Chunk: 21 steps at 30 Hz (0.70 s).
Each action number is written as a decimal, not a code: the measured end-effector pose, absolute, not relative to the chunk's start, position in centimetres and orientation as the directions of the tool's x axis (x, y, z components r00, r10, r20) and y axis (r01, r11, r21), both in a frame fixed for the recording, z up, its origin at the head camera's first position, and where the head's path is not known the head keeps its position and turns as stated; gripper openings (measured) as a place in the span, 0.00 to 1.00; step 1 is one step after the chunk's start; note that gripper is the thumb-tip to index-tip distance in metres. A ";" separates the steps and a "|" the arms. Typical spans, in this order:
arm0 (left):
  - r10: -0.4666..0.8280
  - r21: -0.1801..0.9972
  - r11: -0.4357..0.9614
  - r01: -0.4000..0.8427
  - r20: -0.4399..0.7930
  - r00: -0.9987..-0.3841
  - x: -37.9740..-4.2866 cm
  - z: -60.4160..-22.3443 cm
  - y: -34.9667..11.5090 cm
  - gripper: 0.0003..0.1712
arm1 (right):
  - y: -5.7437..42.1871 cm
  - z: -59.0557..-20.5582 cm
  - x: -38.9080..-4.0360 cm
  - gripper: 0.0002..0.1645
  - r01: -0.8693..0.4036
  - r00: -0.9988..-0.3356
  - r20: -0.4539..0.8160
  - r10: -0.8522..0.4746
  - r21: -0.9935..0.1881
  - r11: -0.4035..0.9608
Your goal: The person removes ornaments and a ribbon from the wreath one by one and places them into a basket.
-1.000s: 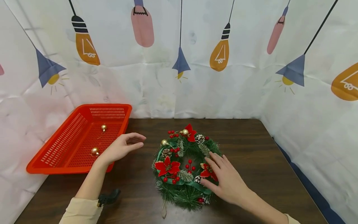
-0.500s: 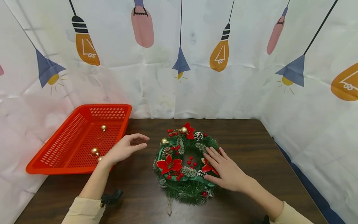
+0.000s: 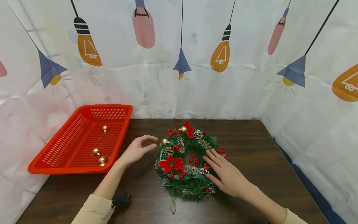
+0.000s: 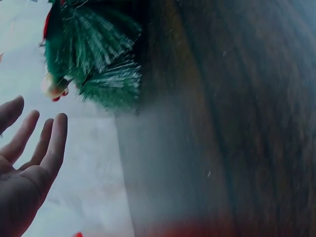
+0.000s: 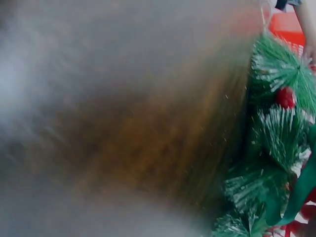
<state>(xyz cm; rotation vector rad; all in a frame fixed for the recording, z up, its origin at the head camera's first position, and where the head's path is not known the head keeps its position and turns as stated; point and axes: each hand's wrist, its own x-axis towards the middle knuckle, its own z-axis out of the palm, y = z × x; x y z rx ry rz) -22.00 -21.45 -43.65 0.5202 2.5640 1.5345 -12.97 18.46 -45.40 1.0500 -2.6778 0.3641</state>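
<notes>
A green Christmas wreath (image 3: 193,190) lies on the table, trimmed with red poinsettias (image 3: 170,164), berries, pinecones (image 3: 198,134) and a green ribbon. Two gold baubles (image 3: 164,141) sit on its upper left part. My right hand (image 3: 230,178) rests on the wreath's right side with fingers extended, covering much of a red flower there. Beside the upper left edge, my left hand (image 3: 138,151) is held in the air with fingers loosely bent and nothing in them. In the left wrist view, those fingertips (image 4: 60,121) are just short of a bauble (image 4: 53,88).
At the left stands a red plastic basket (image 3: 67,170) with several gold baubles (image 3: 96,151) inside. A twine loop (image 3: 173,207) sticks out from the wreath's near side onto the dark wooden table (image 3: 246,140). A printed white curtain (image 3: 156,93) hangs behind.
The wreath has turned slightly counter-clockwise and shifted away under my right hand. My left hand has moved right, closer to the wreath, uncovering more baubles in the basket.
</notes>
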 end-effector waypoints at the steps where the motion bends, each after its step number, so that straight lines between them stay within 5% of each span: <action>1: 0.343 0.881 0.416 0.225 0.077 -0.936 -22.1 -43.8 -21.3 0.18 | 18.4 -45.5 -12.8 0.38 -0.686 -0.716 0.311 -0.625 -0.146 0.713; 21: 0.383 0.938 0.289 0.189 0.068 -0.921 -24.1 -44.1 -19.0 0.22 | 18.3 -46.0 -12.4 0.37 -0.674 -0.733 0.294 -0.614 -0.189 0.714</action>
